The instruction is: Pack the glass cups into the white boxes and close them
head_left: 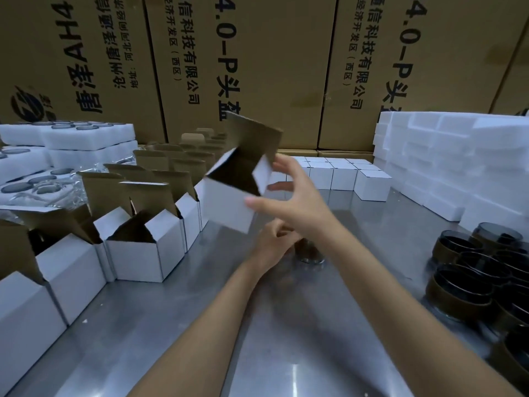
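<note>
My right hand [294,196] holds an open white box [229,204] tilted in the air above the metal table [200,325]. Its thumb lies on the box's white side and its fingers reach the side flap. The box's brown lid flap stands up. Just below, my left hand [272,242] grips a dark glass cup [310,253] that stands on the table. The hand and my right wrist hide much of the cup.
Several open white boxes [143,253] line the left side. Closed white boxes [343,173] sit at the back. Foam blocks [458,156] are stacked at the right, with several dark glass cups [472,270] in front. Foam trays [71,138] stand far left, large cartons [272,67] behind.
</note>
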